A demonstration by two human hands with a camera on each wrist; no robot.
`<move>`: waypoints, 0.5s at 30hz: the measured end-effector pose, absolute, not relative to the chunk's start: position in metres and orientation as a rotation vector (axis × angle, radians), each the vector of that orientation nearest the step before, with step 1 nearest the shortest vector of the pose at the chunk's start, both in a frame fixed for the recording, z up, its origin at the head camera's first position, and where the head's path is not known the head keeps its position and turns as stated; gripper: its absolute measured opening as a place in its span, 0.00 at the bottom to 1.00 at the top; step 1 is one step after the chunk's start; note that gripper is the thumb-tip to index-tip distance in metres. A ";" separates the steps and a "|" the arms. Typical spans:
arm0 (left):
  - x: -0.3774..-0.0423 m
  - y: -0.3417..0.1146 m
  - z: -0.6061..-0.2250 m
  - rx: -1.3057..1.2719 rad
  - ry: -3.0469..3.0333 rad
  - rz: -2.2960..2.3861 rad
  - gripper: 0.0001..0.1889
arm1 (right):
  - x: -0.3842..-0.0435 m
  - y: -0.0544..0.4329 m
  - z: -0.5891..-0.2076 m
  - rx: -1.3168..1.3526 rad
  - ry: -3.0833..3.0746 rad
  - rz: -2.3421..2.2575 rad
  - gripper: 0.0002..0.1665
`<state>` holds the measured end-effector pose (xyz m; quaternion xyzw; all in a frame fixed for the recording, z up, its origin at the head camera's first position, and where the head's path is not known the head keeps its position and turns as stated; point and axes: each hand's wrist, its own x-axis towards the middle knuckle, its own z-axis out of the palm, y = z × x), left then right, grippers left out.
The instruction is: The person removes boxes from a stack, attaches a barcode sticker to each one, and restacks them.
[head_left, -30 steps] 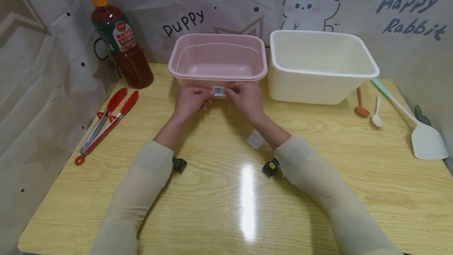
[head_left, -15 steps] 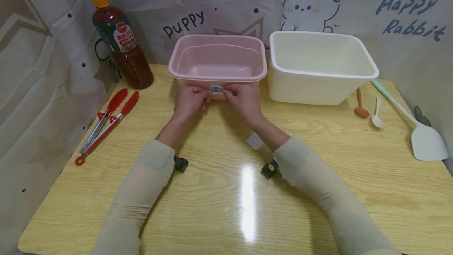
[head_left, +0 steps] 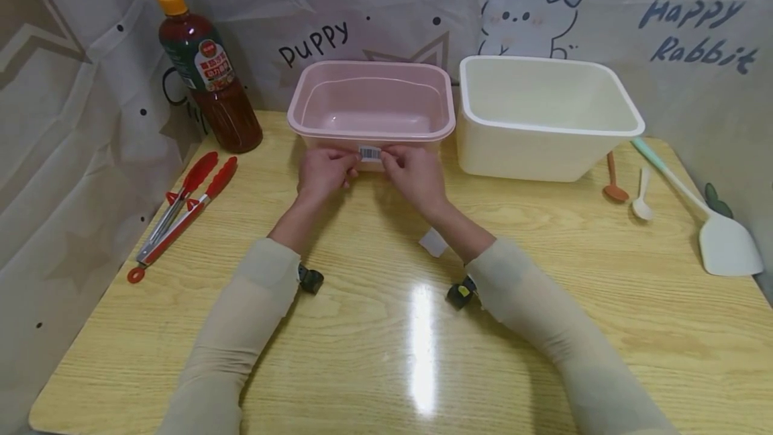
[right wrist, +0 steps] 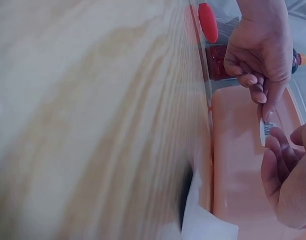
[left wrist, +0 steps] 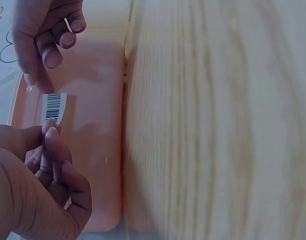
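A white barcode label (head_left: 370, 153) is in front of the near wall of a pink plastic bin (head_left: 371, 134). My left hand (head_left: 323, 172) pinches one end of it between thumb and finger, seen closely in the left wrist view. At the other end, the fingertips of my right hand (head_left: 418, 176) hold its edge, with the remaining fingers curled. In the left wrist view the label (left wrist: 53, 106) bends slightly and its pinched end is partly covered. Whether its back touches the bin wall I cannot tell.
A cream bin (head_left: 519, 153) stands right of the pink one. Red-tipped tongs (head_left: 181, 210) and a sauce bottle (head_left: 211, 82) are at left. A brown spoon (head_left: 614, 190), white spoon (head_left: 642, 207) and spatula (head_left: 729, 244) lie at right. A white paper scrap (head_left: 433, 242) lies near the right forearm.
Both hands and the label have shifted very slightly left along the pink bin's front since a second ago. In the last half second they have hardly moved.
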<state>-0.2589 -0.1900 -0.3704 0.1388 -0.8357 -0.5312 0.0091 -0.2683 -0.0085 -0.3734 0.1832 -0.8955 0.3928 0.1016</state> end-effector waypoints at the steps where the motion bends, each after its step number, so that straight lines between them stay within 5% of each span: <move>1: -0.259 -0.190 -0.371 0.438 -2.615 -1.651 0.13 | -0.268 -0.009 -0.374 0.533 -2.651 1.166 0.17; 15: -0.259 -0.191 -0.374 0.434 -2.599 -1.638 0.16 | -0.267 -0.014 -0.375 0.538 -2.684 1.252 0.16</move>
